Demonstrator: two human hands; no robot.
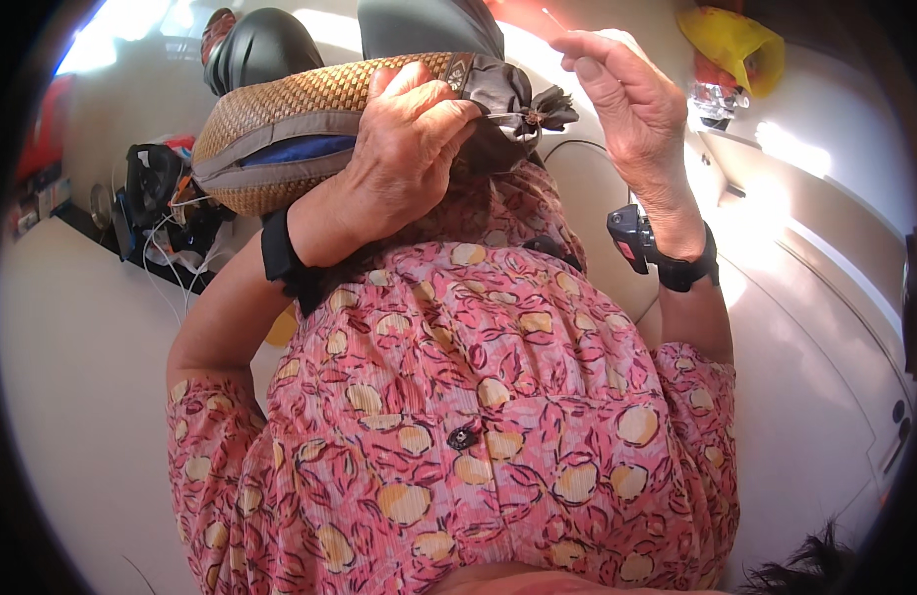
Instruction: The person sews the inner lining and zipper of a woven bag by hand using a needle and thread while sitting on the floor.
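Note:
A long woven straw bag (280,94) lies across my lap. A grey-edged slit on its near side shows blue inside (298,151). Its right end is a gathered black cloth top (498,84), drawn together with a cord into a ruffled tuft. My left hand (404,139) is closed over the bag beside this black end, fingers curled on it. Raised to the right of the tuft and apart from it, my right hand (632,99) has thumb and fingers bent together. A thin pale sliver shows just beyond the fingertips; whether they hold it is unclear.
At left, a dark bundle with white cables (171,213) sits beside a black strip. A yellow plastic bag (741,50) lies at far right, above a shiny silver packet (718,101). Pale cabinet panels (776,327) line my right side. Dark-trousered legs (428,28) extend beyond the bag.

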